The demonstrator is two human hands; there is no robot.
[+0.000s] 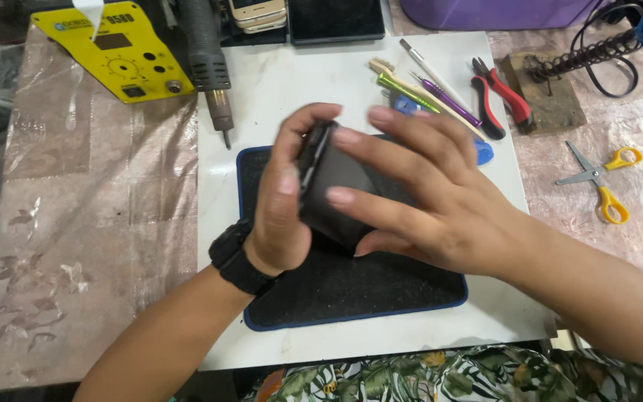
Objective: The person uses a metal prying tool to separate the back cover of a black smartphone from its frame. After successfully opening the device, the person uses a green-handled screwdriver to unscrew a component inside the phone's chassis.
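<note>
Phone held in both hands over the mat

Phone (329, 190), dark and slim, is up off the surface, above the middle of the black mat (351, 286) with the blue border. Left hand (284, 201) has its grip clasped around the phone's left edge, thumb lying over the front, a black watch (240, 260) on the wrist. Right hand (418, 193) lies across the dark face, fingers spread and pressing flat, thumb tucked under the lower edge; its grip is clamped on the phone too.

Doing this well, by my reading: keep the left grip firm on the edge so the body does not twist, keep pressure from the right fingers even, and stay low over the mat in case it slips.

Surface: white board (277, 89) on a pinkish patterned cloth (98, 223). Far left corner has a yellow station box (117, 52) and a hot-air handle (206, 52) beside it. Along the far edge, more phones (258, 13) and a dark slab (335, 18). Far right of the board: brush, small drivers, red-handled cutters (496, 97). Near the right edge, yellow-handled scissors (600, 179) and a coiled iron stand (560, 82) on a wood block. Room beyond is barely visible.
</note>
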